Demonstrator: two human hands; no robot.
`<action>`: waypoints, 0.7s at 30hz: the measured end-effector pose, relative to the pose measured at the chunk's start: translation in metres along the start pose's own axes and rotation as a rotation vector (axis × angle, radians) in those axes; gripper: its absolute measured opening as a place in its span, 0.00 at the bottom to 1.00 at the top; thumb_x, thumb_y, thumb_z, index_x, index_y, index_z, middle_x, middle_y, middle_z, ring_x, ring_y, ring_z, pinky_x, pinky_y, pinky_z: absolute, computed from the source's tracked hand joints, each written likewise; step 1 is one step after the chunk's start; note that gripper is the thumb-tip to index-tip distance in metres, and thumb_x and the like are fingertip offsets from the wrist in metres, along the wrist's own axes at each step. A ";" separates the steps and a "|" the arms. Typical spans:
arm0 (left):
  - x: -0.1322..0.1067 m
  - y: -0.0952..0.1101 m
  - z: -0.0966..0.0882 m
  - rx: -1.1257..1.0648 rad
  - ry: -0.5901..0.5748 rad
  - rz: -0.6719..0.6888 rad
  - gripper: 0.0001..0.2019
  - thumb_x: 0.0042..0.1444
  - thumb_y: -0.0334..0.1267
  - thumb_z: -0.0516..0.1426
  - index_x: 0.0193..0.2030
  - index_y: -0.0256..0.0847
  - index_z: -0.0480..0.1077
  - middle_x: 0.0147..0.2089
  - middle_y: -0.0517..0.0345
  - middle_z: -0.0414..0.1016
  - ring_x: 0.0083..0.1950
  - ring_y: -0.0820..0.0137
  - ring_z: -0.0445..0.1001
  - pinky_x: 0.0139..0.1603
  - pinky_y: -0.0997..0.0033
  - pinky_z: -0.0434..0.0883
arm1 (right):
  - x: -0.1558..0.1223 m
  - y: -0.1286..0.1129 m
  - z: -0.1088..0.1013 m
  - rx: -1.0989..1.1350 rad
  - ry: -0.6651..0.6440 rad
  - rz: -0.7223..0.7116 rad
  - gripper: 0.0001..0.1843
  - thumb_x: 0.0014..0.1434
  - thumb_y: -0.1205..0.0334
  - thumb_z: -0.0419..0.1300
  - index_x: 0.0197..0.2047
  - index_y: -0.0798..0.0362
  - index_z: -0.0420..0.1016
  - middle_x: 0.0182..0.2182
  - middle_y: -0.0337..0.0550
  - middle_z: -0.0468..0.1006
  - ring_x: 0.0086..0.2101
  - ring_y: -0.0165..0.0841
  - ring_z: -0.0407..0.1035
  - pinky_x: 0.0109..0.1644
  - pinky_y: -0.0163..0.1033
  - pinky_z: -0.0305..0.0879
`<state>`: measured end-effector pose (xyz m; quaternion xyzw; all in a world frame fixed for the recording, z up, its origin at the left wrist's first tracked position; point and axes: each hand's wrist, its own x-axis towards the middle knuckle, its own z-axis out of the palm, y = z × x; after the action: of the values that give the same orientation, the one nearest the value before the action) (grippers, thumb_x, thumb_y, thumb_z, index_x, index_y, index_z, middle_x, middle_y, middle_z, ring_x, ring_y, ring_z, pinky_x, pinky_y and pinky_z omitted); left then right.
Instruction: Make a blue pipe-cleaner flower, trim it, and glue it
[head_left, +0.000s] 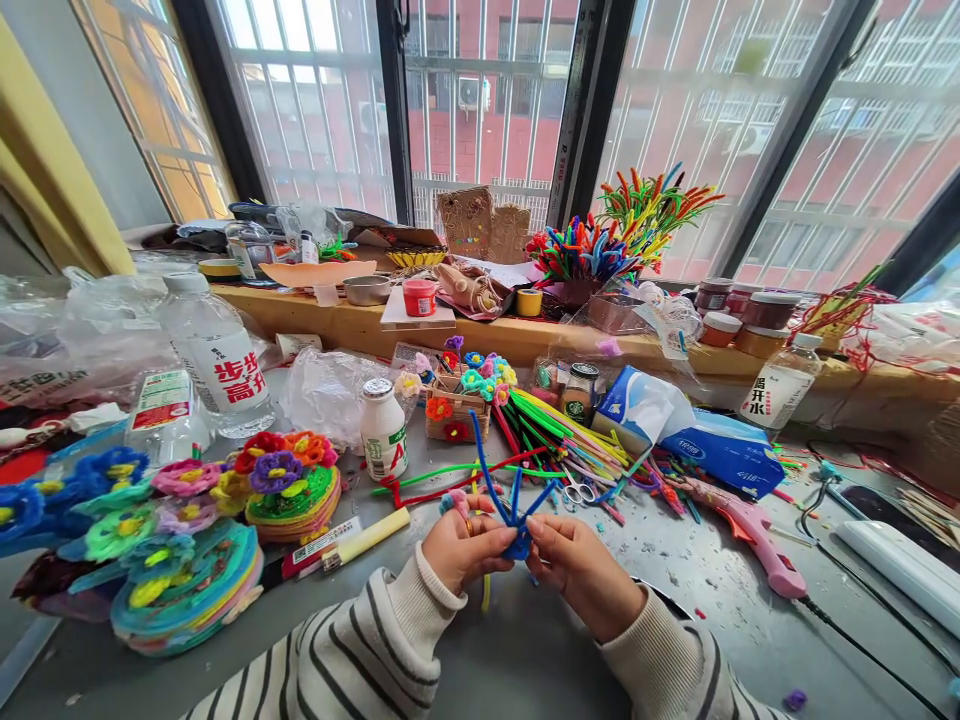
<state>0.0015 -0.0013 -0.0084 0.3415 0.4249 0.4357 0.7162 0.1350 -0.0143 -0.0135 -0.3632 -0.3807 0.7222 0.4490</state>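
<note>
Both my hands meet low in the middle of the view, above the grey table (525,650). My left hand (461,548) and my right hand (574,560) are closed, each pinching a blue pipe-cleaner piece (516,520) between them. Its loose blue ends stick up and fan out above my fingers. A yellow pipe cleaner hangs down below my left hand. Small scissors (576,490) lie just behind my right hand. A heap of coloured pipe cleaners (570,440) lies behind them.
Stacks of finished pipe-cleaner flowers (187,560) fill the left. A small white bottle (383,428), a flower basket (457,405), a water bottle (217,355), a tissue pack (697,435) and a pink glue gun (754,535) stand around. The wooden sill (517,335) behind is cluttered.
</note>
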 end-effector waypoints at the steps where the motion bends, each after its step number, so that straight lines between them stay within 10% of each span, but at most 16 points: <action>1: 0.000 0.000 0.000 -0.002 0.003 -0.002 0.23 0.25 0.33 0.62 0.28 0.38 0.53 0.15 0.70 0.65 0.20 0.76 0.68 0.21 0.76 0.66 | 0.000 -0.001 0.000 0.001 -0.003 0.005 0.14 0.41 0.56 0.58 0.18 0.59 0.64 0.13 0.34 0.60 0.16 0.20 0.51 0.18 0.27 0.42; 21: 0.002 0.000 0.001 -0.092 0.030 0.066 0.22 0.25 0.31 0.63 0.26 0.40 0.53 0.14 0.70 0.64 0.19 0.76 0.68 0.19 0.78 0.67 | 0.001 0.009 0.005 0.156 0.054 -0.027 0.14 0.39 0.55 0.60 0.17 0.58 0.63 0.13 0.34 0.61 0.16 0.20 0.51 0.19 0.27 0.43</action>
<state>0.0033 0.0001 -0.0085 0.3155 0.4037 0.4833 0.7099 0.1272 -0.0167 -0.0198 -0.3411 -0.3160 0.7335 0.4958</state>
